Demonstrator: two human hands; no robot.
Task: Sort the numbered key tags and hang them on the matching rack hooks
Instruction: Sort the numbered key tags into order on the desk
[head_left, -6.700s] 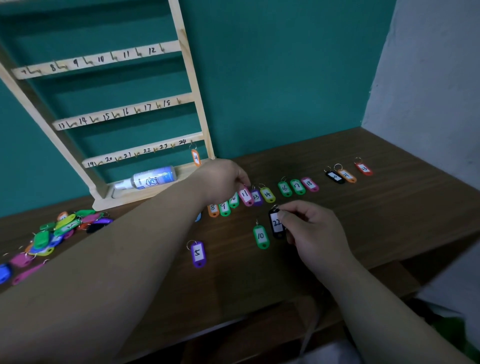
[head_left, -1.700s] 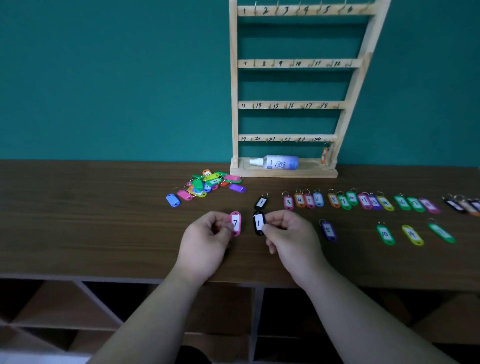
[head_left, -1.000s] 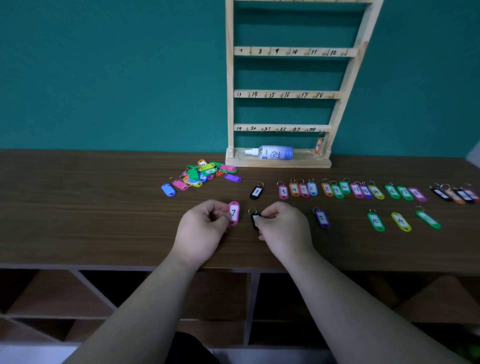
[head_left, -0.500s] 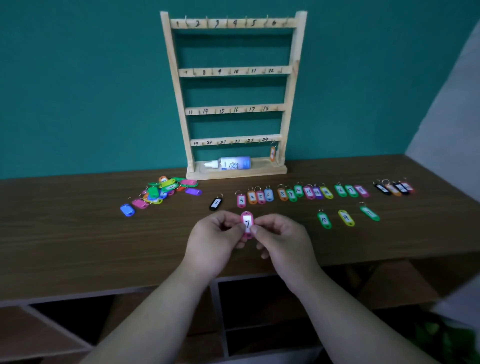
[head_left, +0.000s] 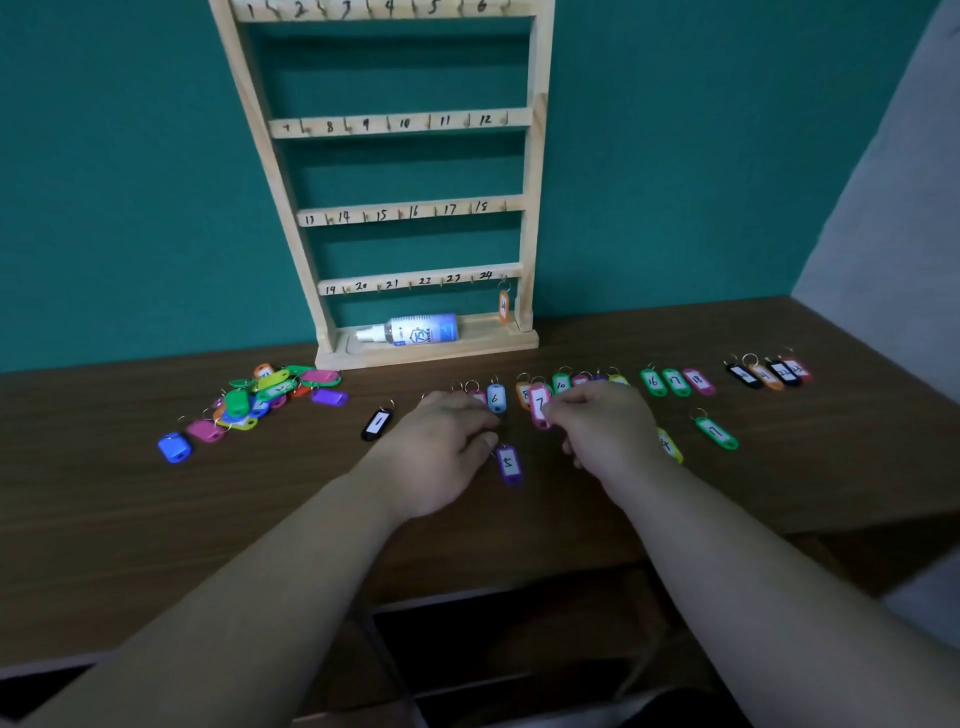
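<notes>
My right hand (head_left: 605, 428) pinches the pink tag numbered 7 (head_left: 540, 406) just above the row of sorted tags, between the blue 6 tag (head_left: 496, 398) and the orange 8 tag (head_left: 523, 393). My left hand (head_left: 441, 441) rests palm down on the table over the row's left part, fingers curled, next to the purple 5 tag (head_left: 509, 464). The black 1 tag (head_left: 377, 423) lies to its left. The wooden rack (head_left: 415, 208) stands against the wall, an orange tag (head_left: 503, 305) hanging on hook 24.
A heap of unsorted coloured tags (head_left: 260, 397) lies at the left. More numbered tags continue to the right: green 16 (head_left: 653, 382), black and orange ones (head_left: 769, 372), a loose green tag (head_left: 717, 432). A spray bottle (head_left: 410, 330) lies on the rack's base.
The pink 7 tag passed from both hands into my right hand and moved forward to the row. My left hand let go and settled on the table.
</notes>
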